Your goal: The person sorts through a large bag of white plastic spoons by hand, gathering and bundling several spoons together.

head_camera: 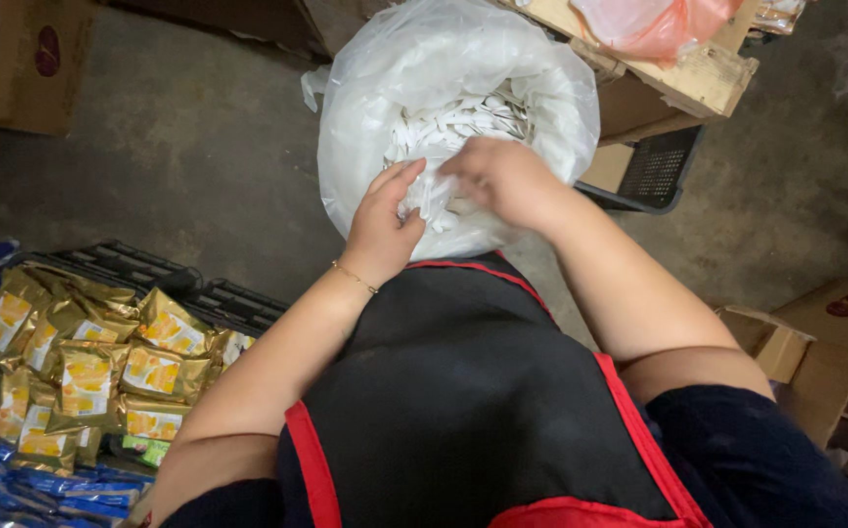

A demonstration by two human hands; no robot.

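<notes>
Both hands are inside the mouth of a large clear plastic bag [365,117] that sits just ahead of the person's black apron [463,391]. The bag is packed with small white plastic spoons [453,122]. The left hand [382,223] is curled, fingers bent around a small bunch of spoons at the near edge of the heap. The right hand [502,176] lies palm down over the pile, just beside the left; it seems to be closed on a few spoons too, though its fingers are blurred and turned away, so the hold cannot be told for sure.

Judging by this, the step in hand is gathering a handful of spoons out of the bag. The next move would call for a firm, even grip so that loose spoons do not slip back or spill over the bag's soft rim as the hands lift.

Down to the left of the left arm, a dark crate [150,269] holds gold and yellow packets [91,372], with blue packets [43,484] below them. Cardboard boxes [815,362] stand to the right of the right arm.
</notes>
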